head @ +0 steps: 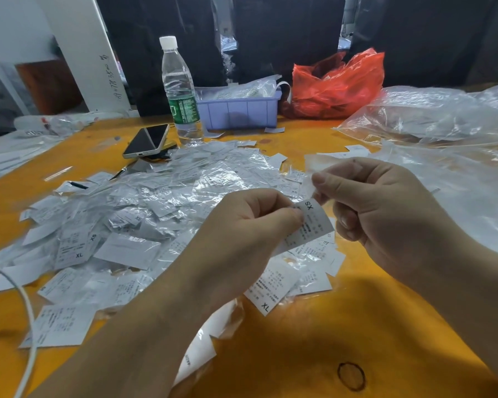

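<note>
Label [314, 225] edge in left hand [242, 225]

The size label [314, 225] at the left hand [242, 234] is white with black print; the pouch [319, 165] at the right hand [385, 214] is clear; the tabletop [342, 326] beneath is orange-yellow; beyond the right hand, the plastic bag [337, 87] is red.

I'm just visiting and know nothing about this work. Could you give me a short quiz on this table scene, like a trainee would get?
1. True or false: the left hand pinches a white paper label printed XS.
2. What does the right hand pinch? A a small clear plastic sleeve; B a black smartphone; C a red plastic bag.
3. Fill in: the clear plastic water bottle stands on the ___ side of the lilac plastic bin.
Key: 1 true; 2 A; 3 left.
</note>
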### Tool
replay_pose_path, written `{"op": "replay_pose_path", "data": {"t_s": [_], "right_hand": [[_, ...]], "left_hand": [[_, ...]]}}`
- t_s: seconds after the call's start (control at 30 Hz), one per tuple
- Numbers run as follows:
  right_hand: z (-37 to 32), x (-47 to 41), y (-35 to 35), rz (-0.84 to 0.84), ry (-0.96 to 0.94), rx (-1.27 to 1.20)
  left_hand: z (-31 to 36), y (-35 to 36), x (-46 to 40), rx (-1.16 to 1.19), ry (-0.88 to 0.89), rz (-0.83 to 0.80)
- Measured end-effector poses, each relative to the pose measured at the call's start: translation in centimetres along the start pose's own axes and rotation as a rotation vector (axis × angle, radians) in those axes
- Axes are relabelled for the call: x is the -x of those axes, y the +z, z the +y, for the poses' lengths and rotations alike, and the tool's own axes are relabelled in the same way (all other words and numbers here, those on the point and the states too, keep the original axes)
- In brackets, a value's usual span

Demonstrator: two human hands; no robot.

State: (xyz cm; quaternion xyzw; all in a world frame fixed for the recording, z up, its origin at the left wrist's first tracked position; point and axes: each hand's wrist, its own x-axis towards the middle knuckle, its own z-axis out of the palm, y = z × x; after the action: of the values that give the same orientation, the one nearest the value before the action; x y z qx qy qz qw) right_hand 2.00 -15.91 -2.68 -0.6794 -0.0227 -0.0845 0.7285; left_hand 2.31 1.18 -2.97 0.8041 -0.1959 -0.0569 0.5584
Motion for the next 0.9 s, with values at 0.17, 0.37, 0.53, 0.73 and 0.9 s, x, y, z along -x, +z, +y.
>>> {"op": "replay_pose_path", "data": {"t_s": [0.17,0.37,0.53,0.73,0.9], "right_hand": [[0.14,0.12,-0.07,0.011,-0.081,0.078],[0.21,0.10,-0.16,0.066,-0.110,0.125],[0.16,0.23,0.01,0.038,-0.099,0.128],[0.22,0.41,0.14,-0.012,-0.095,0.141],[0.33,0.47,0.14,-0.041,-0.078,0.189]], "left_hand": [[0.15,-0.05,-0.04,0.019,0.015,0.045],[0.11,0.00,-0.06,0.013,0.006,0.040],[0.11,-0.05,-0.03,0.004,-0.005,0.051],[-0.11,-0.13,-0.29,0.013,-0.041,0.119],[-0.25,-0.30,-0.32,0.004,-0.050,0.161]]}}
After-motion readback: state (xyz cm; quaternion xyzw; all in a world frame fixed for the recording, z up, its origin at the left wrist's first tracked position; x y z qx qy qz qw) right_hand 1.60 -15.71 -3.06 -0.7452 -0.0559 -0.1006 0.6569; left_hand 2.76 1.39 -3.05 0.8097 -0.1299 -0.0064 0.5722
